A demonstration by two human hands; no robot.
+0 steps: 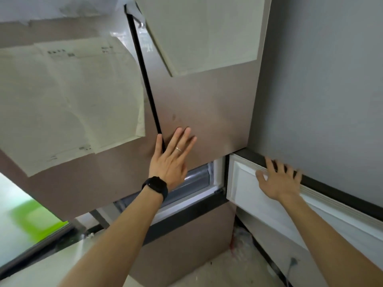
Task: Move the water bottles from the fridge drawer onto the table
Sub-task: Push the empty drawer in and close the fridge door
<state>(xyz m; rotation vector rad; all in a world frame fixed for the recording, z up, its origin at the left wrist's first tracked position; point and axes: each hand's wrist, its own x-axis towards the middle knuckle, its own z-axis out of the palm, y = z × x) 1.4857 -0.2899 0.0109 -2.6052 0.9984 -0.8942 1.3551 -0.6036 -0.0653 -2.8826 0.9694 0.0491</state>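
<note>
No water bottles show in this view. My left hand (173,156) lies flat with straight fingers against the brown upper fridge door (203,104), beside the dark gap between the two upper doors. Below it, the lower compartment stands open, showing a clear fridge drawer (198,179) whose contents are hidden. My right hand (277,179) holds the top edge of the open lower fridge door (244,183). Its fingers lie over the dark top strip, and the thumb is on the white inner lining.
Plastic-wrapped papers (68,104) are taped to the left upper door, and a pale sheet (203,32) to the right one. A grey surface (323,90) fills the right side. The floor (223,272) below is covered with sheeting. A bright window strip (24,220) is at the lower left.
</note>
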